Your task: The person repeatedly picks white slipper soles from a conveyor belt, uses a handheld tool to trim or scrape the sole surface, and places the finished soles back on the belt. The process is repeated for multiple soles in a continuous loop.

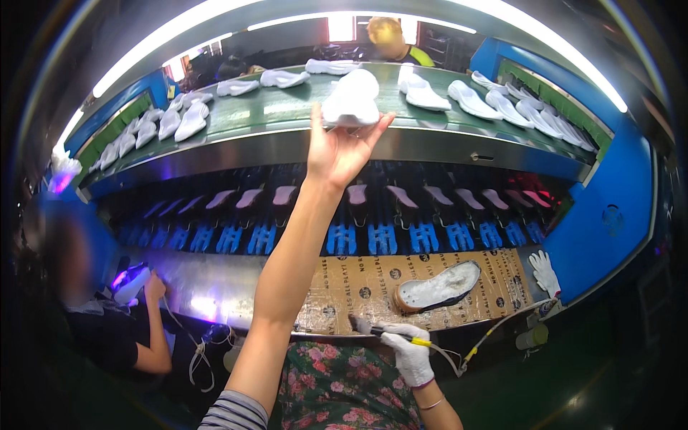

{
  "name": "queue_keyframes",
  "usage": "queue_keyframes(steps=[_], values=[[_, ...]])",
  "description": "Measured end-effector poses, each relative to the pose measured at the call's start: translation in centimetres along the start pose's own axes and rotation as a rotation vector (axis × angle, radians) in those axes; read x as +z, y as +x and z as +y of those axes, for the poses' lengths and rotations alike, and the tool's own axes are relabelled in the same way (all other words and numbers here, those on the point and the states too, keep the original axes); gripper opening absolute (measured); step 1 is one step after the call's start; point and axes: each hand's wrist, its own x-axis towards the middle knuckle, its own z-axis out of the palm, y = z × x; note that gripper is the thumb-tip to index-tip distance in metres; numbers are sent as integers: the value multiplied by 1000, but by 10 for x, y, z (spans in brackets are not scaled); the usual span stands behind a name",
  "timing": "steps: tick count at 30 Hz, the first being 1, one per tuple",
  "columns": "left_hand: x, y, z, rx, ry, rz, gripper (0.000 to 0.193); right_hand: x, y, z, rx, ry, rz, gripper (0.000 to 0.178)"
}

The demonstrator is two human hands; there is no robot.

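My bare left hand (335, 159) reaches far forward to the green conveyor belt. Its thumb and fingers are around the near end of a white shoe sole (351, 97), which is at the belt's front edge. Low in front of me, my right hand (411, 358) wears a white glove and is closed around a dark-handled brush (367, 327). Yellow tape and a thin hose show at the brush's rear end, and its dark bristles point left. Beyond it a sole-shaped piece (441, 288), brown at the heel and white inside, lies on printed brown cardboard (344, 279).
More white soles stand along the green belt (279, 107) on both sides. Under it runs a rack of blue holders (383, 238) with pinkish pads. A white glove (545, 274) lies at the right. At left a co-worker's hand (154, 287) is near another sole; another person stands beyond the belt.
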Motion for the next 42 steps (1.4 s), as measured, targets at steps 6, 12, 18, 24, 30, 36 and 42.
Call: queue_keyframes(steps=[6, 12, 18, 24, 30, 36, 42], values=[[-3, 37, -21, 54, 434, 223, 77, -21, -4, 7, 93, -28, 83, 19], [-51, 109, 38, 541, 2241, 277, 110, -14, -4, 5, 154, -63, 96, 21], [-49, 121, 28, 420, 2271, 194, 113, -15, -1, 23, 105, -129, 119, 18], [-66, 74, 158, 805, 2801, 630, 101, -12, -2, 33, 118, -56, 171, 17], [-29, -48, 315, 342, 2564, 1533, 66, 8, 4, 46, 137, 1, 120, 18], [-40, -129, 286, 1166, 1977, 859, 35, 28, 9, 36, 146, 20, 70, 18], [-22, -278, 145, 1618, 1750, 662, 23, 25, 16, 7, -14, 153, 94, 20]])
